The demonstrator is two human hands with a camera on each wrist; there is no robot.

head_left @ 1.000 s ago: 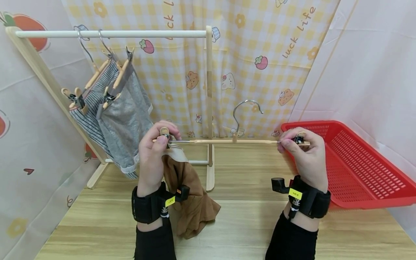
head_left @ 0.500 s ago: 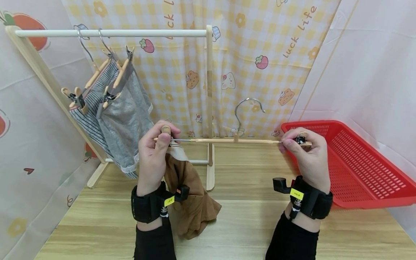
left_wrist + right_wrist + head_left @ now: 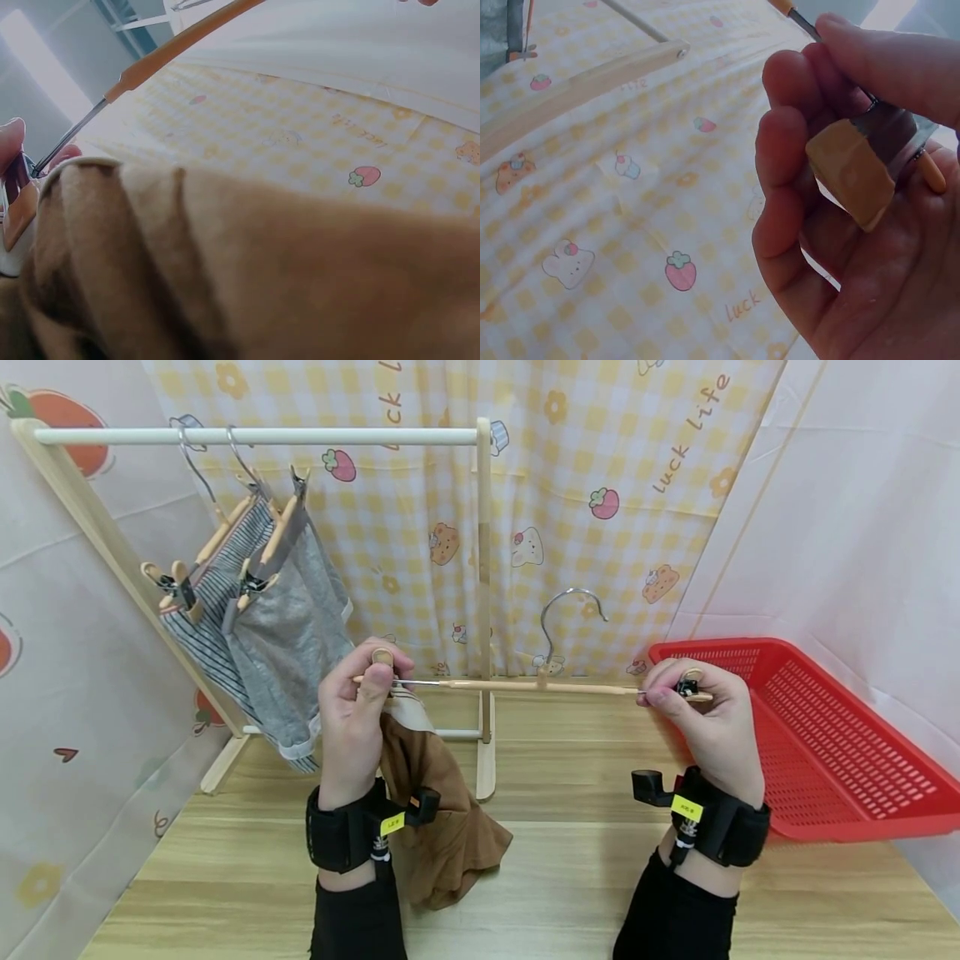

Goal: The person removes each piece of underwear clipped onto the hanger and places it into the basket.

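Note:
A clip hanger (image 3: pixel 543 686) with a wooden bar and metal hook is held level above the table. My left hand (image 3: pixel 352 718) grips its left end at the clip, thumb pressed on the clip's wooden handle. From that end hangs a brown garment (image 3: pixel 450 827) with a pale waistband; it fills much of the left wrist view. My right hand (image 3: pixel 705 718) pinches the thin metal rod at the other end. The right clip (image 3: pixel 853 172) sits inside that hand's curled fingers, with no cloth in it. How the left clip's jaws stand on the waistband is partly hidden.
On the left stands a wooden rack (image 3: pixel 255 437) carrying striped shorts (image 3: pixel 206 635) and grey shorts (image 3: pixel 288 627) on clip hangers. A red basket (image 3: pixel 855 835) sits at the right. A checked curtain (image 3: pixel 600 460) hangs behind the table (image 3: pixel 555 893).
The hanger shifts only slightly, its right end dipping a little over the last half second. My left thumb has moved up a little on the clip handle. Both hands keep their hold.

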